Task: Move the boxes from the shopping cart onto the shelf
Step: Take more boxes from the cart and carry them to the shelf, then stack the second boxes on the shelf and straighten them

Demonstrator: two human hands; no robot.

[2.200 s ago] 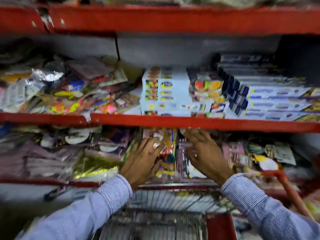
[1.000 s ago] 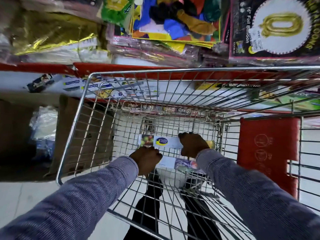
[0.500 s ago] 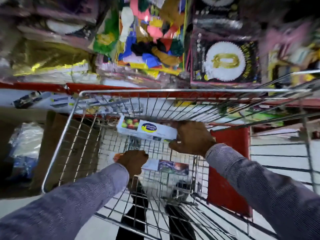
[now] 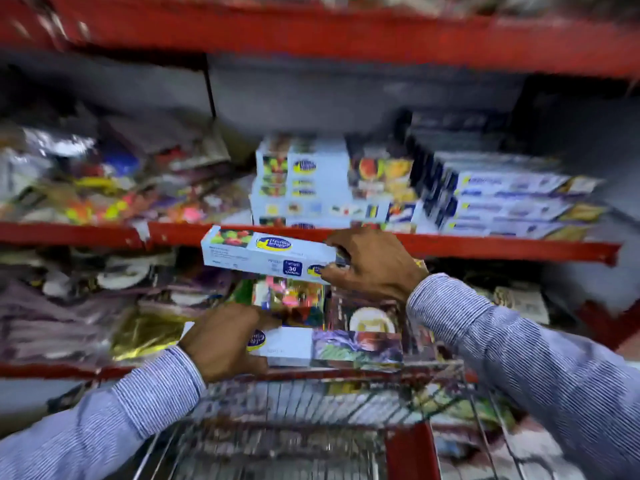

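Two hands, each gripping one long white cardboard box: the right hand (image 4: 370, 268) holds the upper box (image 4: 266, 258), the left hand (image 4: 225, 341) the lower box (image 4: 325, 348). Three red metal shelf edges (image 4: 485, 245) cross the scene. One wire shopping cart (image 4: 294, 427) sits near. Stacked boxes on the far shelf are too blurred to count.

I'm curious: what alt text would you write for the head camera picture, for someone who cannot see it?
A person in striped sleeves holds two long white boxes: the right hand lifts the upper box toward a red shelf stacked with similar boxes, and the left hand holds the lower box above a wire shopping cart. The picture is blurred.
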